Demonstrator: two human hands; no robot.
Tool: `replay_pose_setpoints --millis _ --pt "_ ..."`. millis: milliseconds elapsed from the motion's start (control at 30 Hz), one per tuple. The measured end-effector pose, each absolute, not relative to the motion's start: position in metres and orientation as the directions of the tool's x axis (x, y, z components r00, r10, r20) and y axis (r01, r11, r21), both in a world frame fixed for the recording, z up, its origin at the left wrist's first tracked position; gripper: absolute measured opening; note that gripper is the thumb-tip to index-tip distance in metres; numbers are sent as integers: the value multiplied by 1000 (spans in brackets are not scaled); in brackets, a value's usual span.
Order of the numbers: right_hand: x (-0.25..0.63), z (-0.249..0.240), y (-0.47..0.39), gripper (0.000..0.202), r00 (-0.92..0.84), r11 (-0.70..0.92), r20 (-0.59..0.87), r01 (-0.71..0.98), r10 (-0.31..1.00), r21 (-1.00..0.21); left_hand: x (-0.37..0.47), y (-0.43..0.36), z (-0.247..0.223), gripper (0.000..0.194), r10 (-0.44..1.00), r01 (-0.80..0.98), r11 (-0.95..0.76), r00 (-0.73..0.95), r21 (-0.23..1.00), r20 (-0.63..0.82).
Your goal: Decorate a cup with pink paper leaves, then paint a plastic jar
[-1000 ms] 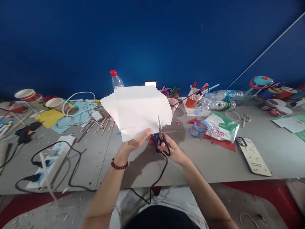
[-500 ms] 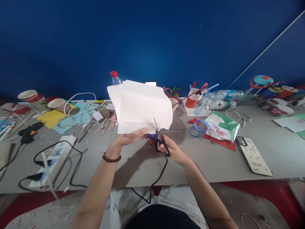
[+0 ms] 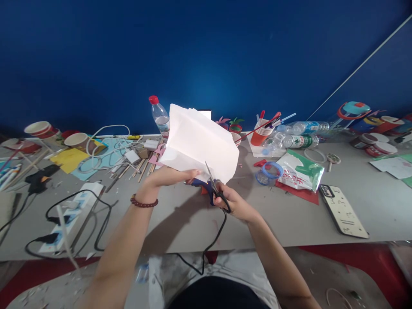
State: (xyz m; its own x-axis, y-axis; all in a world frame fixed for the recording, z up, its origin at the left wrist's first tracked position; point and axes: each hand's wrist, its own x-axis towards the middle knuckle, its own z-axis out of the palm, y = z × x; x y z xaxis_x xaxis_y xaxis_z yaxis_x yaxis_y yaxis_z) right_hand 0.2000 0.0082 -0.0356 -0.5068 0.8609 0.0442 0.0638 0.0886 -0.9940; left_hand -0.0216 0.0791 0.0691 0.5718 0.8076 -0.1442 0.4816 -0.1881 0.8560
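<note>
Paper [image 3: 202,143] raised over the desk [image 3: 283,223], tilted—my left hand [image 3: 170,175] clamped on its near edge. My right hand [image 3: 238,206] is closed around the handles of the scissors [image 3: 210,174], blades across the paper's near side. Step in hand, my reading: lining up paper and scissors. Next move calls for a steady sheet—left fingertips clear of the blades.

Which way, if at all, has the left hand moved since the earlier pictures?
Yes: the left hand has moved left, closer to the power strip, and slightly away from the person's body, judged against that strip.
</note>
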Motion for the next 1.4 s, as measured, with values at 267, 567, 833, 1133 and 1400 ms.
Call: replay_pose_setpoints --millis 267,567,833,1133,1400 --pt "195 -41 7 55 -458 103 114 -49 882 -993 17 43 33 39 973 132 -172 178 976 147" --pt "185 -31 3 60 -449 74 126 -132 885 -988 19 30 19 47 932 131 -349 151 928 330" --pt "184 -10 -3 68 -444 131 137 -44 886 -990 14 31 34 49 887 155 -423 273 893 373" --pt "181 -13 -6 68 -379 142 130 3 916 -990 13 34 28 46 878 149 -428 304 891 371" --pt "186 -15 -8 68 -428 20 -3 51 904 -998 3 38 36 45 850 170 -413 426 895 311"
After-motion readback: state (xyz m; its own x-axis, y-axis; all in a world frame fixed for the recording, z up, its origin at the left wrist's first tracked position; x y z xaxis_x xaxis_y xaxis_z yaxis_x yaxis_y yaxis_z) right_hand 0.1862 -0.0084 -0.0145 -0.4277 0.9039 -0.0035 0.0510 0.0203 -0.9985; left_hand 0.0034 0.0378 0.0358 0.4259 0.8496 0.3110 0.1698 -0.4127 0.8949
